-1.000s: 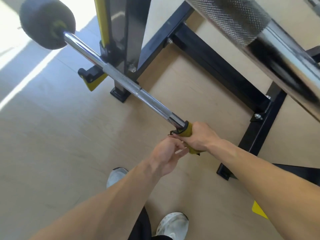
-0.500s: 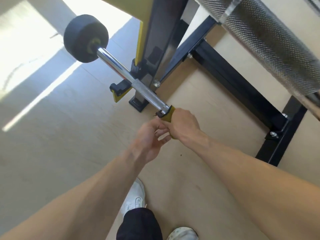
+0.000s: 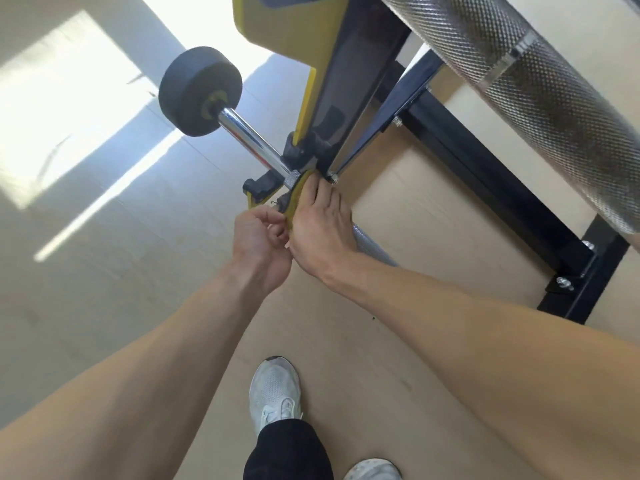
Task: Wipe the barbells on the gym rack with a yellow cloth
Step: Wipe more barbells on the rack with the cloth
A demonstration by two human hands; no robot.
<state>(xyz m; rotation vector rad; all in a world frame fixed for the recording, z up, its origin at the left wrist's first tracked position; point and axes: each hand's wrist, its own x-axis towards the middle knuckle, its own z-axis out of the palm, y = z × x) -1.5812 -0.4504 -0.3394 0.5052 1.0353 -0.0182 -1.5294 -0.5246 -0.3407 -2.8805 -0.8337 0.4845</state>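
Barbell [image 3: 249,142] on the lowest rack hook gets a rubdown: the right hand [image 3: 320,226] wraps a yellow cloth [image 3: 294,197] round the shaft beside the black-and-yellow upright [image 3: 332,109], while the left hand [image 3: 258,240] pinches the cloth's trailing edge. A firm, full wrap, slid steadily toward the black end weight [image 3: 199,91], should clean best.

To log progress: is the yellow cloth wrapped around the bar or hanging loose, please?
Wrapped: the yellow cloth curves around the barbell under the right hand.
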